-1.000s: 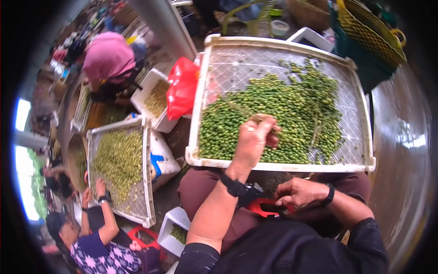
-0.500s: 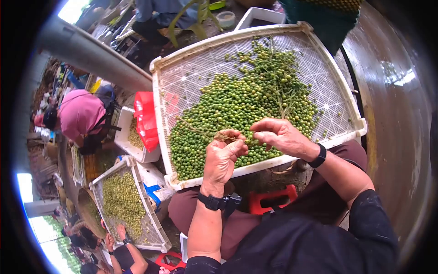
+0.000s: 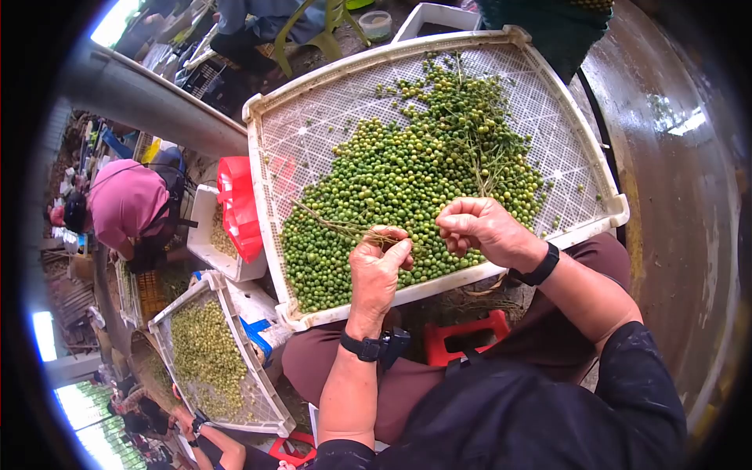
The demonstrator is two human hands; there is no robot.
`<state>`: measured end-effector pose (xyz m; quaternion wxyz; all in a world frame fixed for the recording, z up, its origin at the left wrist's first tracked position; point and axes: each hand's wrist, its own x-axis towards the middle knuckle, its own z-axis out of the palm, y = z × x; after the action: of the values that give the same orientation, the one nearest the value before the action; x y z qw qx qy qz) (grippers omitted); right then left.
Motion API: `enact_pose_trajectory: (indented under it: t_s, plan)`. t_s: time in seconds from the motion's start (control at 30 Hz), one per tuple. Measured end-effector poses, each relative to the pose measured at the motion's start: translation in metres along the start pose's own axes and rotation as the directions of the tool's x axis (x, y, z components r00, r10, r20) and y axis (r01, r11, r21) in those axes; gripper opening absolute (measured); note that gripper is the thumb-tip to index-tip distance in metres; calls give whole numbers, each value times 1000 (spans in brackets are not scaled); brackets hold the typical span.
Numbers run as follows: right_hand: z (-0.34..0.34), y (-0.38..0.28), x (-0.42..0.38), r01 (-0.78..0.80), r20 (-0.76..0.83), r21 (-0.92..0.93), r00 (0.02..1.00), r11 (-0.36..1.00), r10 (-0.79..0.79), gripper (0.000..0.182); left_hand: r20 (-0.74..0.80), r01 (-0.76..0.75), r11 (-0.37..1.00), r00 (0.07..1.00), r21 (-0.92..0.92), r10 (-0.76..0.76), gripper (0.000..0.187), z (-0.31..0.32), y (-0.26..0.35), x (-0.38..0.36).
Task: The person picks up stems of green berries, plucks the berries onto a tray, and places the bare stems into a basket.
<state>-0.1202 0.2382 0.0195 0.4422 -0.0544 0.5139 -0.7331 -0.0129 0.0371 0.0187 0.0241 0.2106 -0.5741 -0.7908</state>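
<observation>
My left hand (image 3: 376, 270) pinches a thin, dry fruit stalk (image 3: 327, 222) between thumb and fingers. The stalk's thin branches poke out past the fingertips. To its right, my right hand (image 3: 492, 233) is closed, thumb against fingers; whatever it may hold is hidden. Both hands hover over the near part of a white mesh tray (image 3: 258, 180) resting by my knees. Small round green and yellowish fruits (image 3: 384, 172) are heaped in it. A clump of stalks with fruits still attached (image 3: 486, 141) lies at the tray's right side.
A red plastic bag (image 3: 239, 207) and a white box (image 3: 205, 227) stand left of the tray. Below them, another person's hand (image 3: 186, 419) is beside a second tray (image 3: 270, 395) of paler fruits. A person in pink (image 3: 129, 200) bends over farther left. A red stool (image 3: 468, 337) is below my tray.
My right hand has drawn slightly away from my left, and its fingers have closed together. The left hand keeps the stalk. The whole view has shifted a little.
</observation>
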Motion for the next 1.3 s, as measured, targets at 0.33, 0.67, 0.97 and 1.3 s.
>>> enact_pose_trajectory:
  t_s: [0.33, 0.67, 0.97, 1.3]
  plan:
    - [0, -4, 5, -75, 31, -44, 997, 996, 77, 32, 55, 182, 889, 983, -420, -175, 9, -10, 3, 7]
    - [5, 5, 1, 4, 96, -323, 995, 946, 29, 21, 41, 157, 935, 987, -318, -152, 10, 2, -6, 6]
    - [9, -4, -10, -49, 211, -259, 972, 965, 106, 18, 20, 87, 950, 996, -299, -84, 9, 5, -8, 12]
    - [-9, 0, -1, -6, 10, -25, 1000, 1000, 6, 13, -48, 55, 949, 996, -311, -74, 8, 6, -3, 12]
